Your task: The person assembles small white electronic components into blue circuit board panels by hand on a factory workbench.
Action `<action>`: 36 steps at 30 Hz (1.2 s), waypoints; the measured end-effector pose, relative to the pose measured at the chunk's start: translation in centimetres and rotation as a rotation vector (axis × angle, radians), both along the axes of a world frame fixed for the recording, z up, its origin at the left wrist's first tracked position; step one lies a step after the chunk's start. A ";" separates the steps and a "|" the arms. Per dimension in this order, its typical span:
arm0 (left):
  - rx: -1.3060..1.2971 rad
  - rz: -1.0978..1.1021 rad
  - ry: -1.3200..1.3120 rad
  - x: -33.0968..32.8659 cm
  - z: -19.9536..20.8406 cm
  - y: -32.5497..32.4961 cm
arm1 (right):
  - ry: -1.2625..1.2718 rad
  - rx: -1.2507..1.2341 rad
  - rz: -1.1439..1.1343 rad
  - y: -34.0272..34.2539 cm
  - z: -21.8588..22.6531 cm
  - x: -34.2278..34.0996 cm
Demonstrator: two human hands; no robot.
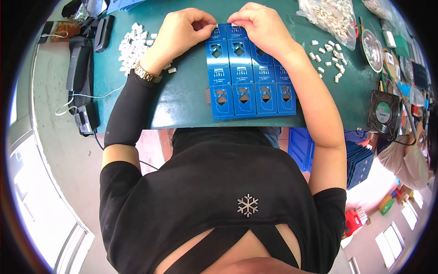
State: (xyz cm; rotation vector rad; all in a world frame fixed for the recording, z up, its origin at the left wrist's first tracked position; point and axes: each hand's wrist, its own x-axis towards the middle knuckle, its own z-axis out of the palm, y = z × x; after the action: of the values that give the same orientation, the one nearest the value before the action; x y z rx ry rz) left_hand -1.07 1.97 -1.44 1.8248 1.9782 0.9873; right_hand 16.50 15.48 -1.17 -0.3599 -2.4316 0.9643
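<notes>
A blue circuit board panel (pixel 244 78) with cut-out openings lies on the green table in front of me. At the panel's far left corner my left hand (pixel 182 29) pinches a small white connector (pixel 216 26) between thumb and forefinger. Just to the right, my right hand (pixel 264 28) is closed with its fingertips on another white connector (pixel 236 24) along the same far edge. My right forearm hides part of the panel's right side. White connectors also sit on the middle row of boards. A loose pile of connectors (pixel 132 48) lies beside my left wrist.
Scattered connectors (pixel 335 55) and a clear bag (pixel 326 18) full of them lie on the right. Past them are a metal bowl (pixel 372 51) and a black fan (pixel 384 114). Black power adapters (pixel 80 64) line the left edge. A board stack (pixel 358 164) stands below the table.
</notes>
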 end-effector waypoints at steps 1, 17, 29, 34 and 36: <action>0.000 0.000 -0.001 0.0 0.0 0.0 | -0.001 0.000 0.000 0.1 -0.2 0.1; 0.114 -0.082 0.189 0.5 0.0 -0.2 | 0.033 0.160 0.067 0.5 -0.8 0.3; 0.220 -0.200 0.417 -0.4 0.3 0.1 | -0.127 0.111 0.015 0.7 -1.1 0.1; 0.255 -0.240 0.470 0.4 0.3 0.3 | -0.267 -0.203 -0.017 2.0 -1.5 -0.2; 0.196 -0.227 0.497 0.5 0.4 0.2 | -0.315 -0.320 0.025 3.0 -1.7 0.1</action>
State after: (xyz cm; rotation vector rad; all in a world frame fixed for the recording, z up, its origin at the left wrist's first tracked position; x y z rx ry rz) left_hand -0.55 2.13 -1.09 2.5385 1.9104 0.7281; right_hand 16.56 18.50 -2.87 -0.6354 -2.5585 1.4053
